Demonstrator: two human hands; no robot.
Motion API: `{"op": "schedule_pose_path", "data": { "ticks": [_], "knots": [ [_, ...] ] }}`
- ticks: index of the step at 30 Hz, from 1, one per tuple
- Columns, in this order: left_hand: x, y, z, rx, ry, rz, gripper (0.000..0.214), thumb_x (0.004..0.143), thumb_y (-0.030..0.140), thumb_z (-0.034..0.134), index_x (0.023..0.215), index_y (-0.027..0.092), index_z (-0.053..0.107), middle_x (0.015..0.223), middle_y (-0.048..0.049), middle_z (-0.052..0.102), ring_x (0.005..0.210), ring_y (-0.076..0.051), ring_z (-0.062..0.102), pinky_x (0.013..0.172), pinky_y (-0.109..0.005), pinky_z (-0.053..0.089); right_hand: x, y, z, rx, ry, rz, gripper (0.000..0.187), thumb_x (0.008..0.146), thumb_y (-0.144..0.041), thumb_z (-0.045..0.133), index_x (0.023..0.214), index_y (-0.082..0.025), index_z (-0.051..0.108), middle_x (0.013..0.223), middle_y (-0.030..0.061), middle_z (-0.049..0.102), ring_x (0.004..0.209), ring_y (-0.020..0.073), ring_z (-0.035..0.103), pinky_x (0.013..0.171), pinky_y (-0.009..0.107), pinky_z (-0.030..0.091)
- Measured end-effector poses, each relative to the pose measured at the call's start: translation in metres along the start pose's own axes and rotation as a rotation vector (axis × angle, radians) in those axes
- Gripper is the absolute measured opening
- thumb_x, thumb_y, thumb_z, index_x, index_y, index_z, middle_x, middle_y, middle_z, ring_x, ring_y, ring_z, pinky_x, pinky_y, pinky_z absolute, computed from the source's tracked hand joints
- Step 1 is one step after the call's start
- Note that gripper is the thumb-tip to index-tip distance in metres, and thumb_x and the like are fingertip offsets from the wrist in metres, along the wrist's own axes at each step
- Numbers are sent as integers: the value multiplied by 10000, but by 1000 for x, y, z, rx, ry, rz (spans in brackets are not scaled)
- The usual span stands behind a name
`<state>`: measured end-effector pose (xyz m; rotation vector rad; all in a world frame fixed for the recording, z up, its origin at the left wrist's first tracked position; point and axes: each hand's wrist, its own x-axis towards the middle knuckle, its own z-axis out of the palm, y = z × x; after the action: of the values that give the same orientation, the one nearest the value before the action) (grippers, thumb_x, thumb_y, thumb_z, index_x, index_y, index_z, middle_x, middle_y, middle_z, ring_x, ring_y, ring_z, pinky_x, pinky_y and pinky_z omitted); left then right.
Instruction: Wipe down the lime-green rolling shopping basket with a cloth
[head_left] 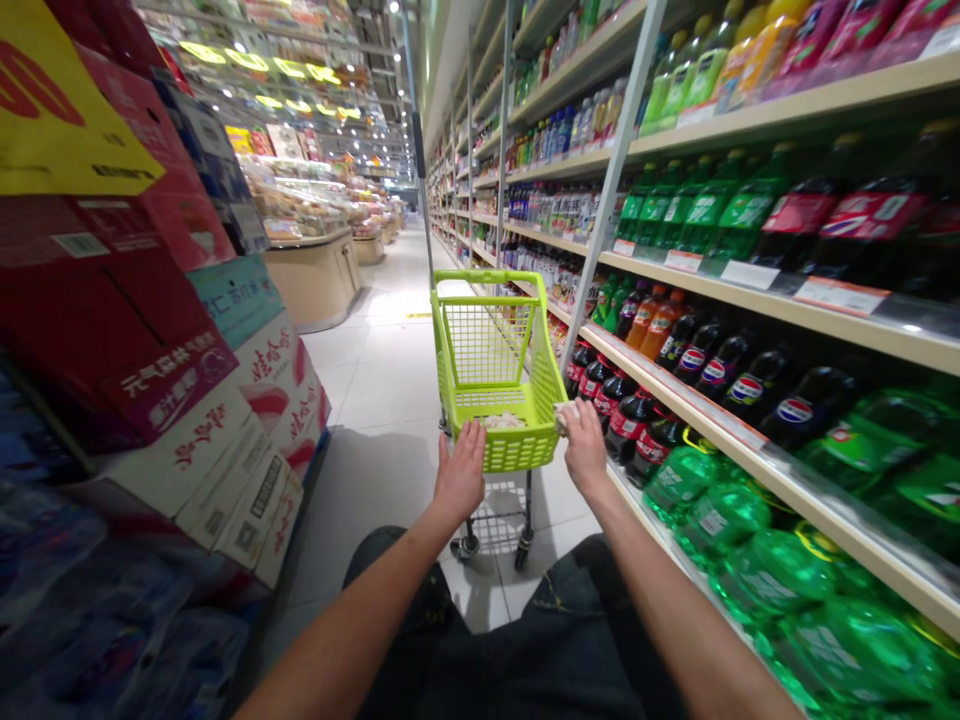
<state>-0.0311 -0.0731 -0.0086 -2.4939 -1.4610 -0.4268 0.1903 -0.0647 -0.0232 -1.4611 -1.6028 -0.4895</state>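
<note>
A lime-green shopping cart [487, 450] stands on the floor right in front of my knees, its basket facing me. My left hand [461, 472] is by the basket's near left corner, fingers stretched out and close together; whether it touches the plastic I cannot tell. At the near right corner, my right hand [585, 447] has its fingers closed on a crumpled whitish wad [565, 416], which looks like tissue or cloth, against the basket edge. Another small whitish thing [504, 421] lies inside the basket, too small to make out.
Shelves of drinks run along the right, with large green bottles [772, 570] low down and cola bottles [630, 425] beside the cart. Stacked cartons [255, 400] rise on the left. A tiled aisle [386, 280] leads ahead past a curved counter [315, 285].
</note>
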Motion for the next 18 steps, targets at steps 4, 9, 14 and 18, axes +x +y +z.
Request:
{"op": "schedule_pose_path", "data": {
  "ticks": [4, 9, 14, 18],
  "knots": [
    [0, 5, 0, 19, -14, -17, 660, 689, 115, 360, 1337, 65, 240, 1426, -115, 212, 1321, -232, 141, 1034, -548, 134, -6, -17, 5, 22, -78, -64, 436, 764, 17, 327, 1104, -127, 559, 1262, 140, 469, 1292, 212, 233, 1009, 462, 312],
    [-1, 4, 1, 37, 0, 1, 653, 696, 104, 340, 1341, 92, 237, 1429, -88, 212, 1321, -207, 149, 1039, -539, 129, -12, -40, 13, 89, -179, -221, 419, 783, -6, 353, 1114, -158, 558, 1263, 114, 478, 1296, 193, 228, 1014, 426, 317],
    [-2, 4, 3, 15, 4, -8, 666, 682, 101, 352, 1339, 87, 244, 1426, -95, 218, 1322, -215, 145, 1037, -543, 128, -1, -3, -5, -3, -10, 18, 424, 782, -5, 323, 1100, -148, 565, 1277, 131, 453, 1294, 218, 224, 1011, 474, 302],
    [-2, 6, 3, 8, 3, -15, 668, 685, 107, 353, 1342, 81, 232, 1429, -96, 208, 1324, -215, 135, 1038, -540, 128, -11, -32, 6, 55, -94, -89, 431, 766, 6, 337, 1100, -148, 564, 1268, 123, 463, 1290, 208, 237, 1019, 450, 304]
  ]
}}
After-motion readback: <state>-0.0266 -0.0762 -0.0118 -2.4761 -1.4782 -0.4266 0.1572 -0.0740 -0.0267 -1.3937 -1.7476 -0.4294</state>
